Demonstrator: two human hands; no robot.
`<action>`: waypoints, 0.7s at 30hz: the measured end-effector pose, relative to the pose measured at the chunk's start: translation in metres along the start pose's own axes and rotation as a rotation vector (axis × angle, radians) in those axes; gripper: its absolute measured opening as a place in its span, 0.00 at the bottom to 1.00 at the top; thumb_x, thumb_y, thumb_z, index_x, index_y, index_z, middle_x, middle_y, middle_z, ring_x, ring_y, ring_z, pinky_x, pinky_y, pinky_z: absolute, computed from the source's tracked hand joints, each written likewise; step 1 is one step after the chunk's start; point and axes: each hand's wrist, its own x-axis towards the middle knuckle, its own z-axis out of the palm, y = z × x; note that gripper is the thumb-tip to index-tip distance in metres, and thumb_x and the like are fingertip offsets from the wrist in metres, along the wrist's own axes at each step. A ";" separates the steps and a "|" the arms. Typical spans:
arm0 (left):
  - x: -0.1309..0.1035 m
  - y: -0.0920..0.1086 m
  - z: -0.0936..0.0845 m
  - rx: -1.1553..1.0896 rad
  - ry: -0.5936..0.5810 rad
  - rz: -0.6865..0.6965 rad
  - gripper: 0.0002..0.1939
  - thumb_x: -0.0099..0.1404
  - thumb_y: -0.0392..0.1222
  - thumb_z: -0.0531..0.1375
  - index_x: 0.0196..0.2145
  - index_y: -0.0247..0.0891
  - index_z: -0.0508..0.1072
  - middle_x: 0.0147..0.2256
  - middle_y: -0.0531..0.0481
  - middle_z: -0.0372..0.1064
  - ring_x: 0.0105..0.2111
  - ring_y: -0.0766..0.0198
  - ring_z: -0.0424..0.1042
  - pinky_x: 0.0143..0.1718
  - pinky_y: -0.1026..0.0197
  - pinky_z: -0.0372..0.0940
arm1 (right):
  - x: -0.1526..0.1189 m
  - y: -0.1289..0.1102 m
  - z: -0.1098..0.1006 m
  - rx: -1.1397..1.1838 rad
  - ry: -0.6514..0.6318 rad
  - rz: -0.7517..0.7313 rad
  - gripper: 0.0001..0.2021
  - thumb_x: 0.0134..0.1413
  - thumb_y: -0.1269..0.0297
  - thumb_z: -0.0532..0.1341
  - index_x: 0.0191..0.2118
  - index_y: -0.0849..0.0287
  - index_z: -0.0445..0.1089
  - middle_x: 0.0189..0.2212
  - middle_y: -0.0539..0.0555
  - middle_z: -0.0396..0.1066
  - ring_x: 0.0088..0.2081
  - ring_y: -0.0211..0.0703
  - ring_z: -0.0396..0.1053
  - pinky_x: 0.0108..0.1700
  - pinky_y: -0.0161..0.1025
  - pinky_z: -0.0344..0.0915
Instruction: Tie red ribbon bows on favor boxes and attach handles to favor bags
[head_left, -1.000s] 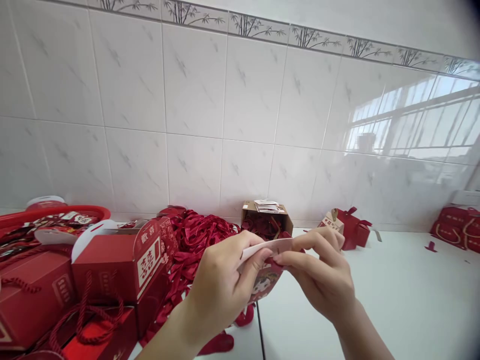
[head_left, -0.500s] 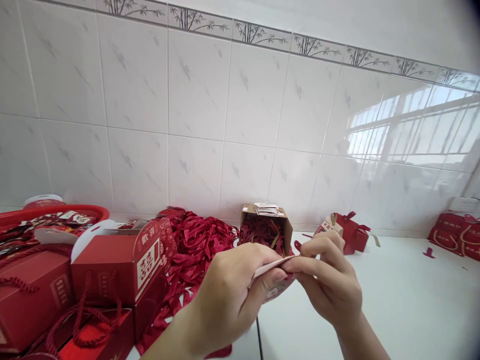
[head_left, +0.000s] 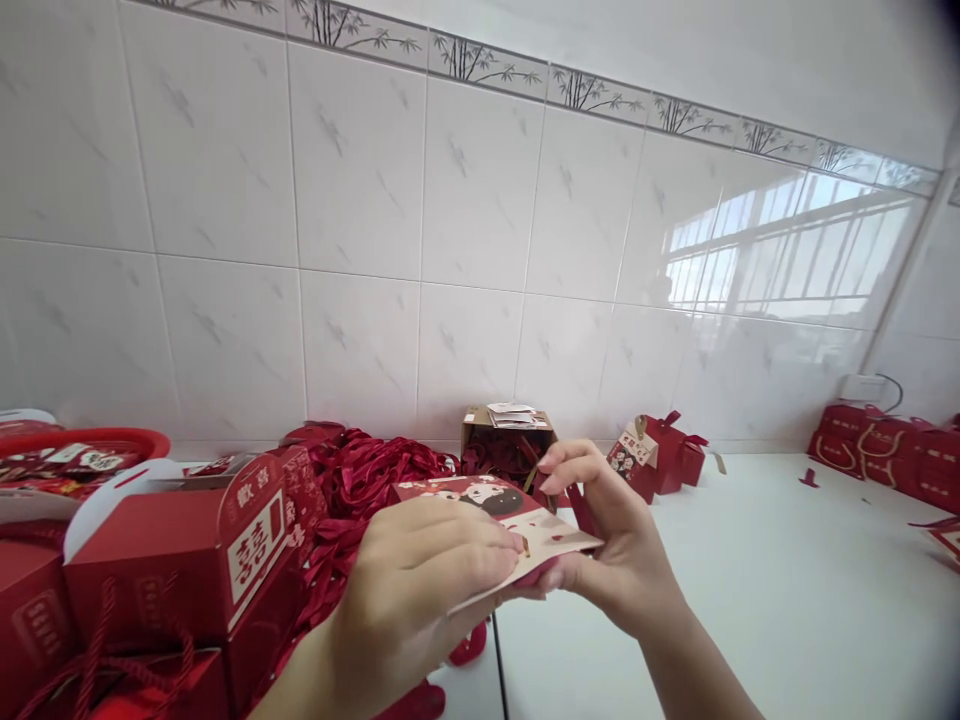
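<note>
A flat, partly folded gift box (head_left: 551, 527), red and cream with a printed cartoon figure, is held in front of me above the table. My left hand (head_left: 431, 560) grips it from the left, its fingers lying across the cream panel and the thumb hidden below. My right hand (head_left: 615, 545) is at the box's right end. Its thumb presses the lower edge, while the index finger is raised and bent above. A dark red ribbon (head_left: 582, 508) shows between the right fingers and the box; how it is gripped I cannot tell.
Stacked red gift boxes (head_left: 165, 545) and a red basin (head_left: 146, 443) of small packets stand left. Behind are heaped red ribbons (head_left: 390, 460) and an open carton (head_left: 474, 422) of ribbons. Small finished boxes (head_left: 667, 455) and red boxes (head_left: 892, 455) stand right along the tiled wall.
The gift box has turned, so its printed face and cream panel now show. My left fingers lie flatter across it; my right fingers have spread from a pinch. The view has shifted right.
</note>
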 end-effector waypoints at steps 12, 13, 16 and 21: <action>-0.008 -0.006 -0.008 0.219 0.202 -0.064 0.13 0.52 0.32 0.69 0.33 0.43 0.72 0.28 0.57 0.76 0.27 0.65 0.76 0.31 0.63 0.74 | 0.007 -0.001 -0.009 0.434 0.033 0.465 0.20 0.62 0.46 0.51 0.52 0.52 0.61 0.44 0.56 0.69 0.43 0.44 0.69 0.46 0.45 0.66; -0.009 -0.006 -0.008 0.225 0.212 -0.071 0.13 0.52 0.31 0.69 0.34 0.43 0.72 0.28 0.57 0.76 0.28 0.65 0.76 0.31 0.64 0.74 | 0.007 -0.003 -0.008 0.464 0.048 0.486 0.17 0.61 0.50 0.54 0.51 0.52 0.62 0.42 0.56 0.70 0.41 0.43 0.70 0.44 0.44 0.67; -0.011 -0.006 -0.008 0.216 0.244 -0.106 0.12 0.53 0.32 0.68 0.33 0.42 0.72 0.28 0.57 0.75 0.28 0.66 0.76 0.31 0.64 0.73 | 0.008 -0.006 -0.004 0.530 0.096 0.505 0.15 0.57 0.57 0.60 0.49 0.53 0.64 0.39 0.55 0.72 0.37 0.42 0.70 0.40 0.42 0.67; -0.011 -0.005 -0.004 0.148 0.263 -0.157 0.12 0.52 0.32 0.68 0.32 0.42 0.71 0.28 0.58 0.75 0.28 0.67 0.76 0.31 0.65 0.73 | 0.010 -0.005 0.003 0.651 0.165 0.566 0.14 0.55 0.59 0.63 0.46 0.54 0.65 0.41 0.55 0.74 0.42 0.43 0.71 0.42 0.40 0.67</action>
